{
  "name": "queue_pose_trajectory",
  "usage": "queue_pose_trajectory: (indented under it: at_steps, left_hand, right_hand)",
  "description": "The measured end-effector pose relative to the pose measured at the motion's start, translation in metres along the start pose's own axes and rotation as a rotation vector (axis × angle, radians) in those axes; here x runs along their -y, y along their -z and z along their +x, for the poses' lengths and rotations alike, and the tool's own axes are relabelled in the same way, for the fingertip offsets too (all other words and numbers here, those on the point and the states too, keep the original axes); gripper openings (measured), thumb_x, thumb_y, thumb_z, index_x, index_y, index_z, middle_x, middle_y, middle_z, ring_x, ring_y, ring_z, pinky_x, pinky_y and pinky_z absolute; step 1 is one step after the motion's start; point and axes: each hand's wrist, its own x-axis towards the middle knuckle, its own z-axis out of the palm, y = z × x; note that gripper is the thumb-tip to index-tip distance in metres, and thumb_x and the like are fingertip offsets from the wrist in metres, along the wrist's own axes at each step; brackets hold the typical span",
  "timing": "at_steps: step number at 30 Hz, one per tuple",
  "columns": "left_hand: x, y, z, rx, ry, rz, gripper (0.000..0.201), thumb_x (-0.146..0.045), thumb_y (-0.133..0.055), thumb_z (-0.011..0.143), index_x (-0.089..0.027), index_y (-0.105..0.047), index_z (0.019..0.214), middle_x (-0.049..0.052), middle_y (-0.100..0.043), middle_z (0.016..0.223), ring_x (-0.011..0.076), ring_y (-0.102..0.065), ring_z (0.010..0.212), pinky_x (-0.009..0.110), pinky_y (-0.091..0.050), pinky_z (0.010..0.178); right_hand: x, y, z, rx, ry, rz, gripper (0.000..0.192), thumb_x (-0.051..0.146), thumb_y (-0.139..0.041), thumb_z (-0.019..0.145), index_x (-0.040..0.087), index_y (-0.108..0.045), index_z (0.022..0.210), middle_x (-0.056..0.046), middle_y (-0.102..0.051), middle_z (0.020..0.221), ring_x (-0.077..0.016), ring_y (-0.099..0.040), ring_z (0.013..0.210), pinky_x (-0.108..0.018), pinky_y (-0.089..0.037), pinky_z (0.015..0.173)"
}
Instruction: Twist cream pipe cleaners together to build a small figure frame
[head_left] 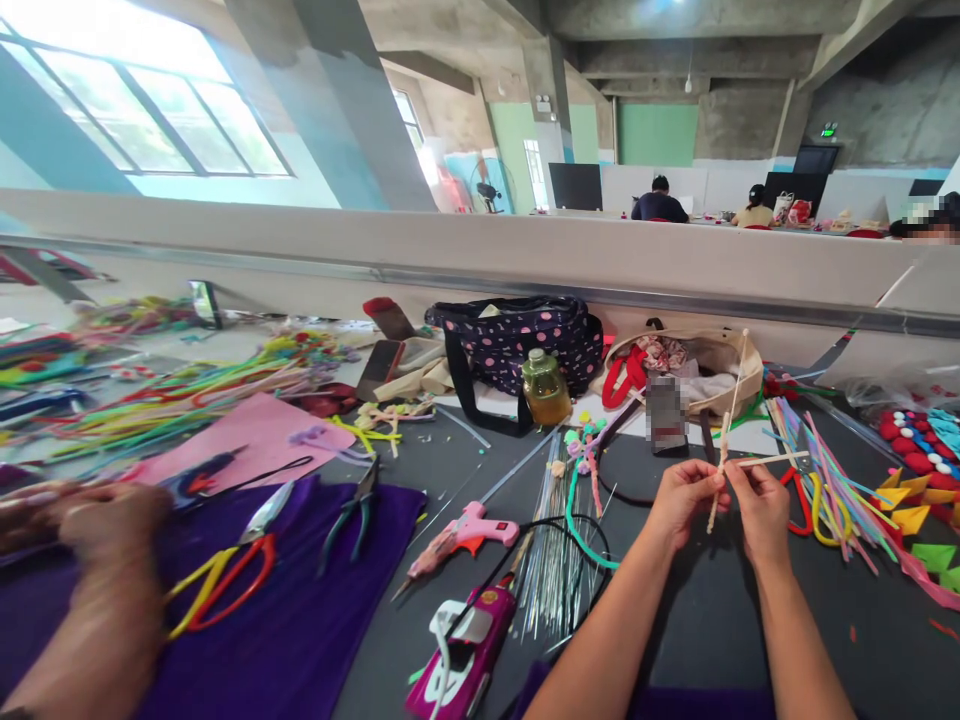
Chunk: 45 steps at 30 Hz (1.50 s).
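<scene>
Forearms come in from the bottom edge and meet above the dark table [705, 620]. The left hand [681, 497] and the right hand [759, 507] are close together, and the fingers of both are pinched on a thin pale stick [726, 435]. This stick stands nearly upright, a little tilted, with its lower end below the fingers and its upper end rising in front of the beige bag [712, 355]. A second pale stick [772, 459] crosses it sideways just above the right hand; whether it is fixed to the first one, I cannot tell. To the left of the hands lie a pink glue gun [471, 530], a bundle of thin wires [555, 570] and a green cord [581, 525]. On the purple cloth [300, 620] lie pliers [352, 515] and scissors [225, 580], near another person's hand [97, 530] at the left edge. To the right lie coloured straws [832, 480]. Farther back stand a bottle [545, 388] and a dotted bag [517, 340], before a low grey wall [450, 250].
</scene>
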Motion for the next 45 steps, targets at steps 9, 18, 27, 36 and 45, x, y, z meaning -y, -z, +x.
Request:
queue_pose_trajectory:
  at_steps: [9,18,27,36,45]
  left_hand:
    - [0.005,0.002,0.002,0.055,-0.029,-0.034,0.038,-0.037,-0.082,0.057,-0.009,-0.063,0.073,0.004,-0.063,0.062,0.0123,-0.059,0.049,0.024,-0.045,0.054]
    - [0.002,0.004,0.002,0.119,0.046,-0.016,0.04,-0.038,-0.083,0.056,-0.011,-0.06,0.075,0.002,-0.061,0.065,0.0113,-0.058,0.05,0.027,-0.05,0.054]
    - [0.004,0.003,0.004,0.035,-0.032,0.005,0.04,-0.036,-0.084,0.053,-0.01,-0.06,0.072,0.002,-0.062,0.061,0.0126,-0.06,0.048,0.025,-0.049,0.051]
    - [0.011,0.002,0.006,0.112,0.027,-0.129,0.039,-0.033,-0.084,0.053,-0.01,-0.06,0.073,0.001,-0.062,0.061,0.0129,-0.061,0.049,0.028,-0.053,0.055]
    - [0.013,0.0,0.006,0.15,0.063,-0.117,0.038,-0.034,-0.083,0.056,-0.01,-0.059,0.073,0.002,-0.061,0.06,0.0116,-0.059,0.049,0.029,-0.053,0.055]
  right_hand:
    - [0.002,-0.003,0.0,0.016,-0.081,0.067,0.023,0.04,-0.072,0.068,0.017,-0.07,0.072,-0.002,-0.066,0.066,-0.0154,-0.058,0.062,-0.025,-0.045,0.057]
    - [0.001,0.001,0.002,-0.005,-0.012,-0.005,0.022,0.039,-0.071,0.07,0.018,-0.068,0.07,-0.001,-0.066,0.067,-0.0162,-0.058,0.065,-0.027,-0.046,0.063]
    - [-0.001,0.003,0.001,-0.009,0.065,-0.135,0.026,0.044,-0.069,0.072,0.018,-0.07,0.071,-0.003,-0.069,0.076,-0.0186,-0.06,0.072,-0.028,-0.045,0.069]
    - [-0.002,0.002,0.003,0.006,0.026,-0.037,0.021,0.039,-0.07,0.072,0.018,-0.07,0.072,-0.003,-0.068,0.075,-0.0184,-0.059,0.073,-0.029,-0.045,0.07]
    - [-0.002,0.006,0.005,0.019,0.043,-0.061,0.023,0.04,-0.068,0.072,0.017,-0.067,0.068,-0.001,-0.063,0.07,-0.0162,-0.057,0.067,-0.027,-0.045,0.064]
